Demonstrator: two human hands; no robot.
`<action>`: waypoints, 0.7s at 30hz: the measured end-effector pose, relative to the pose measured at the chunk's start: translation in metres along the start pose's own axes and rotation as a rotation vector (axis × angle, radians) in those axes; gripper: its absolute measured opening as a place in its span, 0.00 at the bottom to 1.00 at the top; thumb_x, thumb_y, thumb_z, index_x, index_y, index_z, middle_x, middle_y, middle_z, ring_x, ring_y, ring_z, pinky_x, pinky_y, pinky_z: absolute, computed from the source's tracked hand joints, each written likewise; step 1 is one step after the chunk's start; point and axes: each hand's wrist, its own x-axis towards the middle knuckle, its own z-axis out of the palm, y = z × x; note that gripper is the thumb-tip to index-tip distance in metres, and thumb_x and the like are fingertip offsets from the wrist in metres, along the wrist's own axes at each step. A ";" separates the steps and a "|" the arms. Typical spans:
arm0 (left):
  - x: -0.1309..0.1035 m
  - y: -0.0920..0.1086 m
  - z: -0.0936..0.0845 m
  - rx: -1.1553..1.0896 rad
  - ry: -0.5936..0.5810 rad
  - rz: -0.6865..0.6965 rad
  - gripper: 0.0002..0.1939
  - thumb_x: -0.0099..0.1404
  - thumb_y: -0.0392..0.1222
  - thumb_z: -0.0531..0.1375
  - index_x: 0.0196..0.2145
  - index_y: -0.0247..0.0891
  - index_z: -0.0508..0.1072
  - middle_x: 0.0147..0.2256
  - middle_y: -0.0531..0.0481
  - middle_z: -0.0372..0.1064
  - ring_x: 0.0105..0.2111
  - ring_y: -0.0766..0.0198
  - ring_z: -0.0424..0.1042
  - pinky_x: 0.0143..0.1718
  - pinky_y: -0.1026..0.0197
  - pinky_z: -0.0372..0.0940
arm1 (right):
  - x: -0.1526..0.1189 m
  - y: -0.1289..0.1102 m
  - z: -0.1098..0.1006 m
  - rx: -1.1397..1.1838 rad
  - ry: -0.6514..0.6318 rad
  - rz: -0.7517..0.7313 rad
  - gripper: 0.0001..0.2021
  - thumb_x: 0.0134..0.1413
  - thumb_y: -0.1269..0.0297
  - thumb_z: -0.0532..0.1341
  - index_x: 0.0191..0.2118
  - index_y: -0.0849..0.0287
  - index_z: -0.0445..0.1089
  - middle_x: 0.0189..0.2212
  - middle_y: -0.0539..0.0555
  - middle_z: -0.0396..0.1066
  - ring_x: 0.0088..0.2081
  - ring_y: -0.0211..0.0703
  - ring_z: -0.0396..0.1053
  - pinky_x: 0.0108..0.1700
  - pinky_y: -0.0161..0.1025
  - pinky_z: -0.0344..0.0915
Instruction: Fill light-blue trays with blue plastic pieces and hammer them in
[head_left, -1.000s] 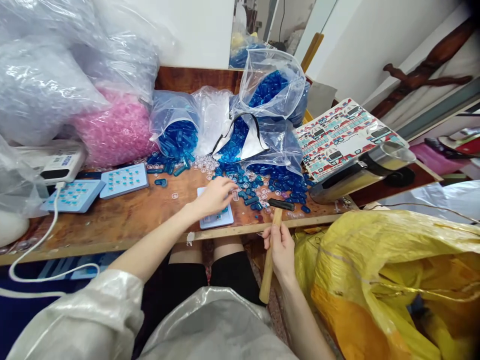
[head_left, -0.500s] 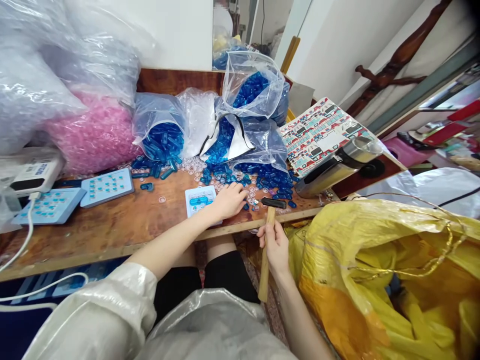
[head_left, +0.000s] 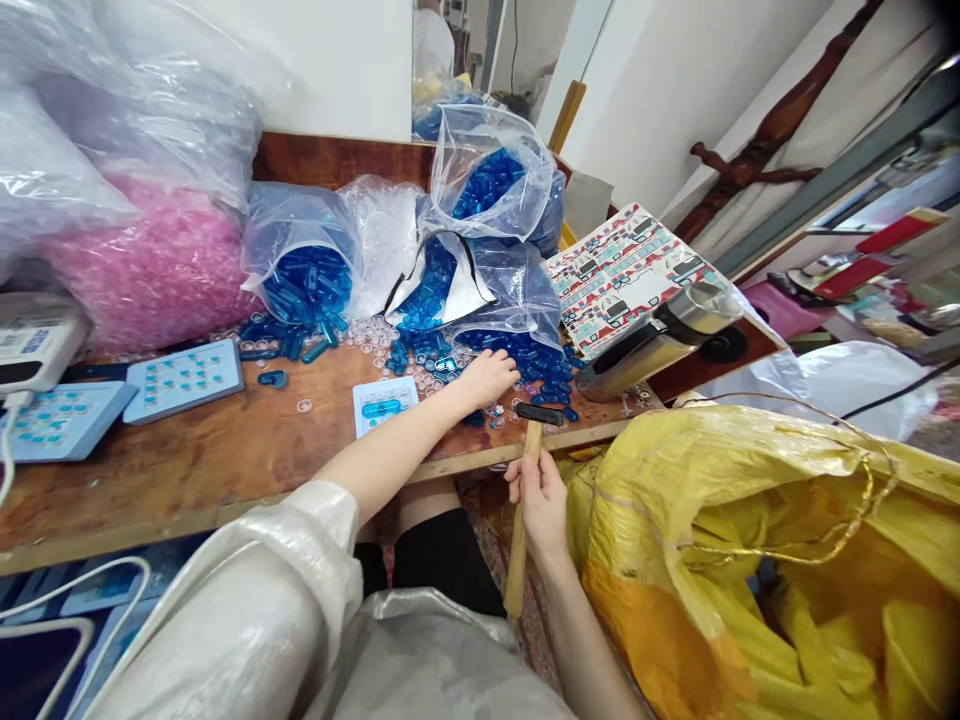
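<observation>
My left hand (head_left: 489, 380) is over the pile of loose blue pieces (head_left: 536, 362) near the table's front edge, its fingers bent downward; whether anything is between the fingertips cannot be made out. My right hand (head_left: 541, 495) is wrapped round the wooden handle of a hammer (head_left: 534, 430), whose dark head is just above the table edge. A small light-blue block (head_left: 386, 392) with a clear blue piece on it lies left of my left hand. Small clear rings (head_left: 375, 340) are scattered behind it.
Two light-blue trays (head_left: 184, 380) lie at the left, beside a white device (head_left: 37, 340). Bags of pink pieces (head_left: 165, 260) and blue pieces (head_left: 311, 280) line the back. A steel cylinder (head_left: 652, 340) and a large yellow sack (head_left: 645, 490) are at the right.
My left hand has moved right and slightly back, away from the small block and further over the blue pieces. My right hand keeps its hold on the hammer. The view has shifted slightly.
</observation>
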 end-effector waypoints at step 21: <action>-0.230 -0.015 -0.055 -0.178 0.248 -0.535 0.10 0.65 0.36 0.48 0.42 0.37 0.65 0.39 0.47 0.64 0.37 0.64 0.67 0.36 0.63 0.64 | -0.011 -0.015 0.041 -0.085 -0.196 -0.012 0.14 0.58 0.53 0.52 0.40 0.58 0.63 0.23 0.46 0.62 0.17 0.29 0.54 0.21 0.30 0.54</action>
